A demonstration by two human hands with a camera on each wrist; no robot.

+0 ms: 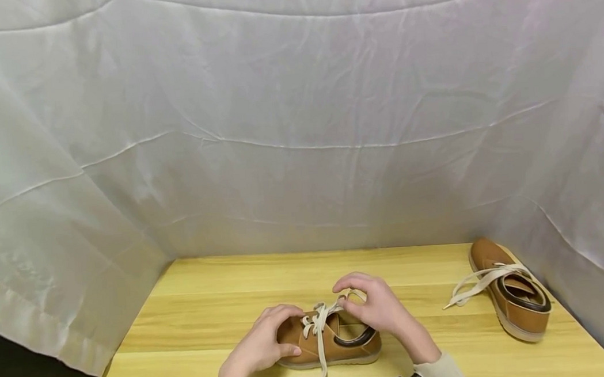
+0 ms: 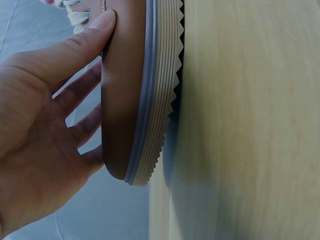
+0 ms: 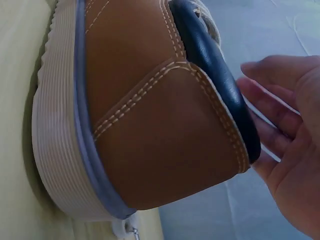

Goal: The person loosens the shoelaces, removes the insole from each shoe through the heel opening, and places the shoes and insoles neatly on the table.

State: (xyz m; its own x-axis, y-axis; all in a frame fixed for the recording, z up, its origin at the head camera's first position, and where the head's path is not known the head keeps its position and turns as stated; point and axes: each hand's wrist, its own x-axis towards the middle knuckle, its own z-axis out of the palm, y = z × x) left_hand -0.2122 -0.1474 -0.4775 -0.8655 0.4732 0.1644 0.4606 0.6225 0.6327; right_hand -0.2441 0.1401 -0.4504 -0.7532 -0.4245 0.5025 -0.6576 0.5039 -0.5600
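Observation:
A brown lace-up shoe point(image 1: 335, 348) with a dark collar lies sole down on the table, its toe to the left. My left hand point(image 1: 261, 336) grips the toe end; in the left wrist view its thumb presses the shoe's side point(image 2: 125, 100) and the fingers reach round the far side. Over the shoe's opening, my right hand point(image 1: 375, 306) has thumb and index finger apart, close to the cream shoelace point(image 1: 319, 326). From the right wrist, the right hand point(image 3: 292, 120) appears beside the collar, fingers loosely bent. One lace end hangs over the near side.
A second brown shoe point(image 1: 522, 302) stands at the table's right side, its loose lace point(image 1: 469, 293) spread to the left. Light grey cloth point(image 1: 303, 200) hangs behind and at both sides of the wooden table point(image 1: 210, 301).

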